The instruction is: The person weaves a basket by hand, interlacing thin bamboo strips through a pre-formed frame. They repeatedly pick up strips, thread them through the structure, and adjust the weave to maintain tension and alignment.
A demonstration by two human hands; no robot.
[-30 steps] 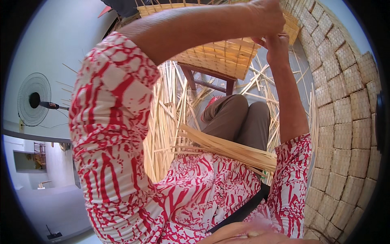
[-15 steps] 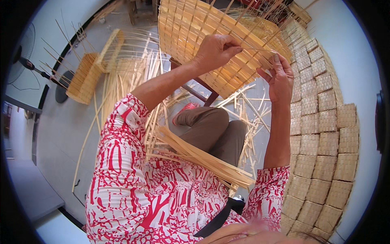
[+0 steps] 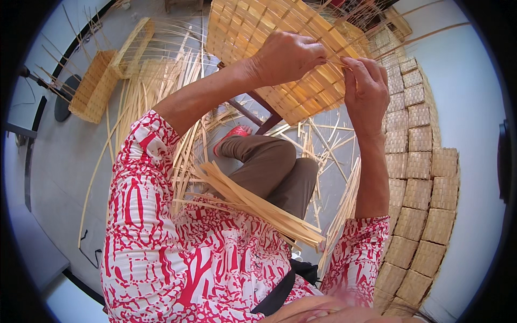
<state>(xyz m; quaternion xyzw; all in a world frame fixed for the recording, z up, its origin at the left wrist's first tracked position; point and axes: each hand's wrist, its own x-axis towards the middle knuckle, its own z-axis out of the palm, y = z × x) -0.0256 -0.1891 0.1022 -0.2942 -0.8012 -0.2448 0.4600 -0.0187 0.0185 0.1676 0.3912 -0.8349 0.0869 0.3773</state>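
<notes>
A woven bamboo basket (image 3: 253, 35) lies on its side ahead of me, its plaited wall tilted toward me. Across its right edge my left hand (image 3: 288, 58) pinches a thin bamboo strip (image 3: 335, 62), thumb against the bent fingers. Close by on the right, my right hand (image 3: 367, 89) has its fingertips closed on the same strip at the basket's rim. The two hands are a short gap apart. Where the strip runs beneath the fingers is hidden. A bundle of flat bamboo strips (image 3: 264, 212) rests across my lap.
Below the basket stands a dark wooden stool (image 3: 266, 105). Loose strips (image 3: 161, 107) cover the floor to the left, near a part-woven basket (image 3: 94, 89) with upright stakes. Stacked woven baskets (image 3: 414, 199) line the right wall. A fan base (image 3: 65, 102) stands at the far left.
My hands have come closer together, and the strip stretched between them shows a shorter length. The right hand has turned, its back now more toward me. The whole view has shifted slightly.
</notes>
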